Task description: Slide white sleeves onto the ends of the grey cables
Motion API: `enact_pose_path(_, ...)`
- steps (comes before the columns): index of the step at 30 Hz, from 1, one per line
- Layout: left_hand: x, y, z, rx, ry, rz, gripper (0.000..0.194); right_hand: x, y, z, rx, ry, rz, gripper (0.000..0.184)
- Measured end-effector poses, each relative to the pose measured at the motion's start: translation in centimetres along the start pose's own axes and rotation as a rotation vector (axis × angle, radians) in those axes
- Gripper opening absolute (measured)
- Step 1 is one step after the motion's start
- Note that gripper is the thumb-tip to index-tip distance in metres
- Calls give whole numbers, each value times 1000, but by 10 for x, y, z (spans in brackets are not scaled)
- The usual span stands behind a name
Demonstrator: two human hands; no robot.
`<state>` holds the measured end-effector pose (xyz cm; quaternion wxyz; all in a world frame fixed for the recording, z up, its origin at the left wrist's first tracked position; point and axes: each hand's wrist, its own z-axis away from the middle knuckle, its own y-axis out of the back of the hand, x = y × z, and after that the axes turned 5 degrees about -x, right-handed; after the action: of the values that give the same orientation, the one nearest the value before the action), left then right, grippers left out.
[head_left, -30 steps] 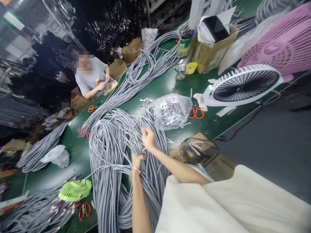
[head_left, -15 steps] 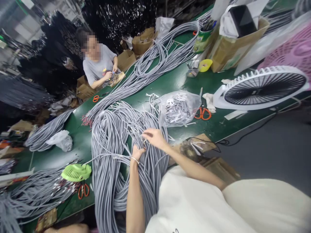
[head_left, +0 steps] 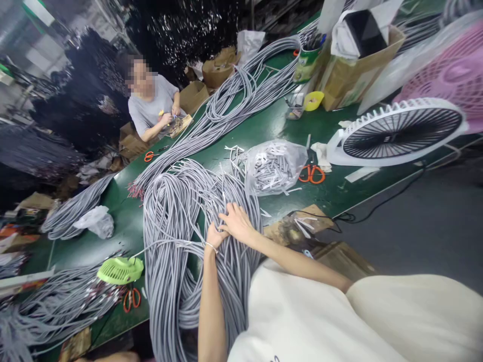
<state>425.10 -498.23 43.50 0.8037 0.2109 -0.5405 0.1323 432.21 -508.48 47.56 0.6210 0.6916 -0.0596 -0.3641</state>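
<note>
Thick bundles of grey cables [head_left: 166, 216] drape over the green table's near edge, their white-tipped ends gathered in the middle. My left hand [head_left: 216, 236], a thin bracelet at its wrist, is closed around a grey cable above the right-hand bundle. Close against it, my right hand [head_left: 237, 223] has its fingers bent down among the cable ends. Whatever its fingertips pinch is hidden beneath them. Beyond my hands lies a clear plastic bag [head_left: 277, 171] full of short grey and white cut pieces. Orange-handled scissors [head_left: 312, 174] rest to the bag's right.
A white fan [head_left: 400, 133] lies at the right, near a cardboard box [head_left: 358, 70]. More cable coils [head_left: 234, 105] stretch across the far side, where a co-worker [head_left: 154, 100] handles small parts. At left are a green fan [head_left: 119, 270] and other scissors [head_left: 132, 299].
My right hand has turned over and come down against my left hand, its fingers now bent over the cables. The left hand stays nearly in place. The view has shifted slightly.
</note>
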Motion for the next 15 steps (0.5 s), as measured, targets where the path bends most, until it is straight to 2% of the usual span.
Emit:
enact_pose_path(4, -1, -5, 1, 20, -44, -61, 48, -1, 3, 2, -36, 76, 93, 17)
enact_pose_path(7, -1, -7, 3, 24, -50, -222, 55, 3, 6, 0, -131, 150, 136, 17)
enact_pose_path(11, -1, -10, 5, 0, -18, -395, 52, 13, 9, 0, -304, 216, 165, 20)
enact_pose_path(15, -1, -12, 7, -14, 0, -447, 50, 24, 13, 10, -331, 243, 142, 24)
